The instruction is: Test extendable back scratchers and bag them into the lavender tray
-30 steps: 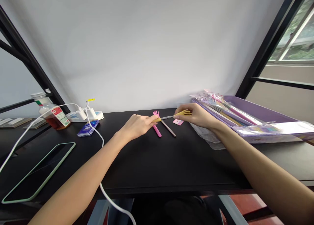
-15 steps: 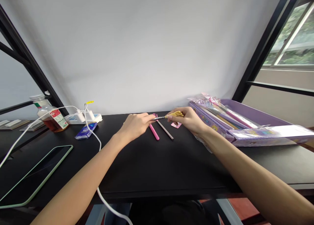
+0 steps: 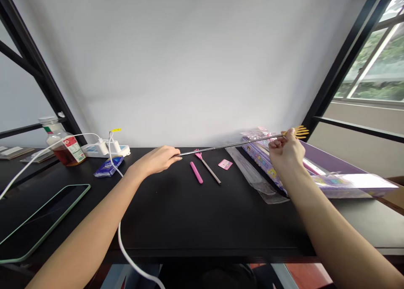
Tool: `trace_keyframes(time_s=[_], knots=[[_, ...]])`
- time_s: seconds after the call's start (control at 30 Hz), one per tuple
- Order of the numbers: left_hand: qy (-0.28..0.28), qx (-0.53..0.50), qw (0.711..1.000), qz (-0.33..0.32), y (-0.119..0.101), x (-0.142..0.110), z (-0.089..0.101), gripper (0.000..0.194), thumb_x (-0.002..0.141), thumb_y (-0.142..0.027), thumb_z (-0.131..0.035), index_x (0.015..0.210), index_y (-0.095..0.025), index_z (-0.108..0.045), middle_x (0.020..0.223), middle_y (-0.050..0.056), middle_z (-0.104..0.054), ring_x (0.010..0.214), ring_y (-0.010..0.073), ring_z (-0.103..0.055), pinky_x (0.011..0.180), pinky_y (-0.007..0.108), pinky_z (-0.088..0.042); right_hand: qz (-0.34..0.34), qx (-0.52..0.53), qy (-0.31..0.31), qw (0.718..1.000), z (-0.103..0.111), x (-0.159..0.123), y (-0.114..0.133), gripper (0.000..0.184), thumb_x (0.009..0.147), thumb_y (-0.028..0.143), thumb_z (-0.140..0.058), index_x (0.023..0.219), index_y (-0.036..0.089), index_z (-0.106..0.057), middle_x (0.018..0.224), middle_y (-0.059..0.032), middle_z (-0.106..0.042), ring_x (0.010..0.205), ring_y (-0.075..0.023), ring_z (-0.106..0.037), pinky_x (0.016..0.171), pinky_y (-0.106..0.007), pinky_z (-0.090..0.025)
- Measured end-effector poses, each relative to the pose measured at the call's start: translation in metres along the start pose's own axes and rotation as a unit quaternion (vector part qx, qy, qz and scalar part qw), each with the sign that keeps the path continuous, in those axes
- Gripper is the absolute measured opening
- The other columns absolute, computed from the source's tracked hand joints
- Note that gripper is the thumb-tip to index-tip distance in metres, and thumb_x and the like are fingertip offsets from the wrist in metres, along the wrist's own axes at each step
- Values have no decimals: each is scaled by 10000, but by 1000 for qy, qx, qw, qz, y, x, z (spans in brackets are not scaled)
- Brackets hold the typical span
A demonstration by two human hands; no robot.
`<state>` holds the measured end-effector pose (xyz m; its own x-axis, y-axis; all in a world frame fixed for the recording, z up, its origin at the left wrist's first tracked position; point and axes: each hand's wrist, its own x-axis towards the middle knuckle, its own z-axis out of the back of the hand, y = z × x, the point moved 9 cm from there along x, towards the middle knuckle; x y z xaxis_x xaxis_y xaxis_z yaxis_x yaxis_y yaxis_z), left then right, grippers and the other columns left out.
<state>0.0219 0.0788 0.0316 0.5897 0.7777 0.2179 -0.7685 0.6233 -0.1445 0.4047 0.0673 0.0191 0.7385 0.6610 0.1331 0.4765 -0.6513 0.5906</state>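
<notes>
A telescopic back scratcher [image 3: 229, 145] with a thin silver rod and a yellow claw-shaped head stretches between my two hands, above the desk. My left hand [image 3: 159, 159] is closed on its left end. Just below the yellow claw, at the rod's right end, my right hand [image 3: 286, 149] grips it. Beneath the rod lies a second back scratcher [image 3: 211, 171], short, with a pink claw and a silver shaft. Beside it rests a loose pink handle [image 3: 196, 173]. A small pink card [image 3: 225, 164] is to their right.
A purple box [image 3: 341, 158] with plastic-wrapped items stands at the right, a clear plastic sleeve [image 3: 252, 175] by it. Leftward are a phone [image 3: 41, 221], a blue packet [image 3: 109, 166], a bottle [image 3: 67, 148], a power strip [image 3: 91, 150] and a white cable [image 3: 132, 261].
My hands have drawn apart, the right one moving far to the right with the yellow claw. The silver rod has extended from short to long. The plastic sleeve and card are now more visible.
</notes>
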Motion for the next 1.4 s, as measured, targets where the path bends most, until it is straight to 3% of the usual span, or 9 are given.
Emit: trace_keyframes(time_s=[0.17, 0.37, 0.6, 0.77, 0.93, 1.03, 1.2, 1.3, 1.4], knots=[[-78, -32, 996, -38, -9, 2, 14, 340, 999, -445, -377, 819, -222, -562, 729, 9, -563, 631, 158, -473, 608, 277, -329, 7, 25, -1, 1000, 1, 7, 22, 313, 983, 144, -526, 673, 179, -536, 577, 47, -416, 448, -51, -332, 351, -140, -312], [27, -13, 996, 84, 52, 1, 3, 366, 886, -493, -519, 685, -210, -638, 581, 5, -565, 542, 151, -478, 555, 272, -334, 67, 27, -73, 995, 22, 20, 52, 330, 986, 174, -544, 670, 178, -448, 577, 80, -403, 415, -36, -264, 355, -135, -261], [-64, -3, 995, 70, 66, -9, 32, 362, 903, -513, -496, 858, -261, -753, 738, 34, -709, 680, 198, -599, 631, 276, -415, 99, 14, -46, 994, 25, 27, 55, 371, 901, 348, -695, 675, 189, -446, 539, 108, -366, 425, -29, -293, 407, -135, -314], [-144, -6, 988, -46, 1, 1, 31, 397, 985, -464, -436, 865, -215, -721, 759, 49, -695, 698, 187, -607, 691, 286, -435, 10, -97, 184, 978, -32, -12, 14, 442, 633, 347, -905, 614, 173, -499, 501, 89, -441, 425, -26, -334, 401, -162, -326], [-165, 4, 979, -122, -69, 9, 8, 351, 1024, -354, -424, 849, -180, -674, 742, 44, -661, 652, 161, -580, 647, 275, -401, -59, -338, 494, 799, -87, -119, -59, 404, 672, 504, -844, 686, 149, -652, 526, 8, -577, 451, -99, -507, 419, -227, -392], [-170, -5, 979, -109, -82, 13, 6, 331, 1018, -337, -447, 809, -180, -648, 694, 20, -624, 605, 149, -544, 593, 267, -361, -53, -342, 521, 780, -95, -143, -71, 402, 721, 520, -802, 686, 150, -649, 546, 9, -589, 449, -90, -494, 421, -227, -378], [-145, -29, 986, -76, -64, 14, 23, 397, 997, -422, -449, 719, -201, -627, 644, 11, -600, 577, 148, -519, 567, 270, -339, -71, -256, 429, 863, -91, -108, -58, 390, 668, 472, -860, 699, 137, -665, 578, 0, -599, 468, -79, -482, 436, -228, -394], [-48, -32, 997, 60, -8, 12, 21, 337, 922, -439, -544, 714, -218, -690, 630, 12, -633, 577, 158, -552, 566, 267, -364, 6, -126, 186, 974, -55, -50, -16, 394, 659, 359, -891, 649, 183, -539, 559, 66, -496, 443, -46, -423, 416, -188, -395], [51, 57, 961, 266, 69, -11, 18, 101, 741, -323, -713, 764, -249, -779, 723, 37, -702, 579, 174, -585, 540, 265, -363, 80, -2, -7, 997, -9, -12, 19, 390, 841, 281, -760, 651, 203, -428, 550, 95, -396, 425, -28, -346, 445, -144, -427]])
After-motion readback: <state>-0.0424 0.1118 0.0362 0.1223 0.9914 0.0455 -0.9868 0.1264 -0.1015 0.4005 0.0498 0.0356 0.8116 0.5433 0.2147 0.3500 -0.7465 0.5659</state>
